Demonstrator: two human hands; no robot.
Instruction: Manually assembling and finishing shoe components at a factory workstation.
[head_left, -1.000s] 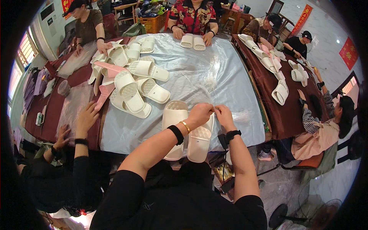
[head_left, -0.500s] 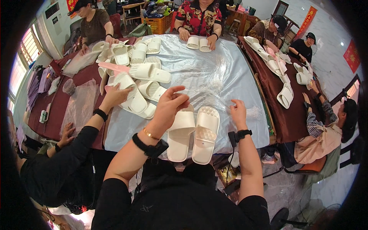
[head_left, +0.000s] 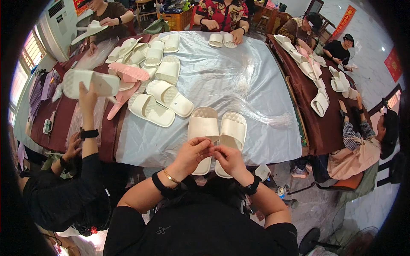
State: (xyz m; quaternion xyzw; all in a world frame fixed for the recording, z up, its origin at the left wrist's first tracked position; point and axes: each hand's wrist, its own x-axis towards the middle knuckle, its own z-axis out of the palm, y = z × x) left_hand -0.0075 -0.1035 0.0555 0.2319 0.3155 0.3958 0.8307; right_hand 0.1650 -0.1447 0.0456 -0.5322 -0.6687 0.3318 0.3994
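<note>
Both forearms rise from the lower edge and slant inward, the left forearm (head_left: 144, 193) carrying a gold bracelet (head_left: 171, 176) and the right forearm (head_left: 271, 208) a black wristband (head_left: 253, 186). The left hand (head_left: 193, 156) is turned with its thumb upward and fingers curled toward the right hand (head_left: 229, 160), whose thumb and forefinger point back at it. Their fingertips meet or nearly meet; whether either pinch closes on something thin, I cannot tell. Just beyond and partly under the hands, the left white slipper (head_left: 203, 124) and right white slipper (head_left: 233, 123) lie side by side, their near ends reaching past the front edge of the grey-blue sheet (head_left: 213, 77). To the left, near the sheet's side edge, another person's hand (head_left: 88, 101) lifts a white slipper (head_left: 106, 85) beside the slipper pile (head_left: 160, 91), which bounds movement there. On the right, clear strands (head_left: 269, 118) trail toward the sheet's right edge. Between pile and strands, open sheet runs away to the far slipper pair (head_left: 216, 40), near the far edge.
</note>
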